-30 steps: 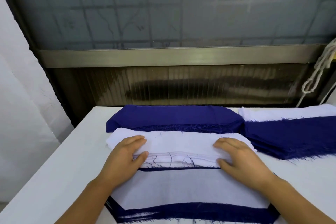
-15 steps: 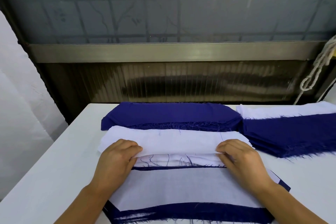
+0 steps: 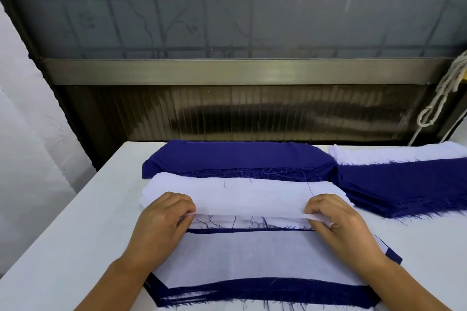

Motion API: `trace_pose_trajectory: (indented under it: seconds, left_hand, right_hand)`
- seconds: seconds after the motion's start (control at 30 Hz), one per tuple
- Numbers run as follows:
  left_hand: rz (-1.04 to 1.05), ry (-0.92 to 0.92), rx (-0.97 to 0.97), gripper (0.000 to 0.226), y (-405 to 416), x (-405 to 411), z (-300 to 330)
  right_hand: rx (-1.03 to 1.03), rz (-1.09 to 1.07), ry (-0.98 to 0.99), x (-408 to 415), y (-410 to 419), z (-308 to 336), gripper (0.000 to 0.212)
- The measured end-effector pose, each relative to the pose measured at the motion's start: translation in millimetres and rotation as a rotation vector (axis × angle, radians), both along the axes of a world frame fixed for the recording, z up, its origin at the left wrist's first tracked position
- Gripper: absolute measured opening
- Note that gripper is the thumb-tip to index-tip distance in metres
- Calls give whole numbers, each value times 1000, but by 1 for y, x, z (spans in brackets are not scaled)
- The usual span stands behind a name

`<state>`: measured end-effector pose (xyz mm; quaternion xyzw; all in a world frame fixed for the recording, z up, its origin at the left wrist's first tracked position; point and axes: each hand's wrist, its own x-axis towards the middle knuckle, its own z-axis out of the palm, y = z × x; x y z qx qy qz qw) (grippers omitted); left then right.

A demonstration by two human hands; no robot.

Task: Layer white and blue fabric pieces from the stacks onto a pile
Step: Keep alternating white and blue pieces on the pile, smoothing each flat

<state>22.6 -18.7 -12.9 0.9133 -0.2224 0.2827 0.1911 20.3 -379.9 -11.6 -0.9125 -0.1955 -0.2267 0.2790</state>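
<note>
Both hands — left hand (image 3: 161,219), right hand (image 3: 338,222) — pinch the near edge of the top white piece (image 3: 250,197) on the white stack (image 3: 151,197), behind the pile (image 3: 252,257); blue stack (image 3: 237,156) beyond.

The white fabric pieces (image 3: 242,194) are thin, matt woven cloth; the blue fabric pieces (image 3: 237,156) are matt with frayed, thready edges. The worktop (image 3: 75,235) looks smooth, matt white. The far rail (image 3: 240,70) is brushed metal.

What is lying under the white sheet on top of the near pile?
Under the white sheet a dark blue piece shows as a border along its near, far and right edges. Its middle is covered, as is any layer below it.
</note>
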Motion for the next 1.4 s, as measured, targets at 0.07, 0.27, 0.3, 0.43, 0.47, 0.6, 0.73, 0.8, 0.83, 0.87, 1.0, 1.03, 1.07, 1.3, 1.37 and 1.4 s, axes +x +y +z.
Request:
trace_pose_trajectory:
  seconds: [0.07, 0.27, 0.3, 0.43, 0.47, 0.6, 0.73, 0.8, 0.83, 0.87, 1.0, 1.03, 1.07, 1.3, 1.37, 1.4]
  left_hand:
    - [7, -43, -30, 35, 2, -3, 4]
    - [-19, 73, -88, 18, 10, -31, 37]
    - [-33, 195, -133, 10, 13, -36, 44]
    - [-143, 756, -145, 12, 22, -38, 62]
    - [-152, 791, -104, 14, 21, -37, 64]
    - [-54, 551, -216, 21, 10, -31, 64]
    - [-20, 52, -84, 13, 7, -39, 58]
    - [-111, -35, 7, 27, 9, -44, 44]
    - [-166, -56, 43, 34, 10, -47, 34]
    - [-208, -68, 76, 37, 11, -50, 22]
    - [-254, -3, 98, 39, 14, -58, -12]
    - [-250, 22, 85, 40, 14, -59, -13]
    - [-245, 31, 73, 41, 15, -59, -14]
    - [-241, 58, 88, 49, 7, -64, -10]
    - [-248, 69, 79, 49, 6, -65, -10]
    - [-251, 69, 77, 48, 5, -66, -10]
  right_hand:
    - [19, -10, -37, -5, -1, 7, 20]
    - [101, 23, -45, -40, -9, 43, 10]
    - [129, 40, 27, -46, -13, 49, 8]
    - [92, 35, 517, -47, -30, 62, 6]
    - [47, 10, 552, -45, -33, 59, 11]
    - [67, -123, 330, -41, -26, 51, 20]
    - [-113, -121, -242, -42, -30, 42, 13]
    - [-236, -40, -381, -45, -37, 28, 27]
    - [-279, 12, -411, -46, -41, 19, 34]
    - [-307, 60, -419, -47, -44, 10, 40]
    - [-328, 154, -303, -48, -51, -13, 54]
    - [-316, 142, -255, -48, -51, -14, 56]
    - [-300, 129, -220, -49, -52, -15, 56]
    - [-255, 106, -172, -50, -55, -15, 52]
    - [-252, 86, -145, -53, -56, -16, 48]
    - [-249, 77, -130, -53, -55, -14, 39]
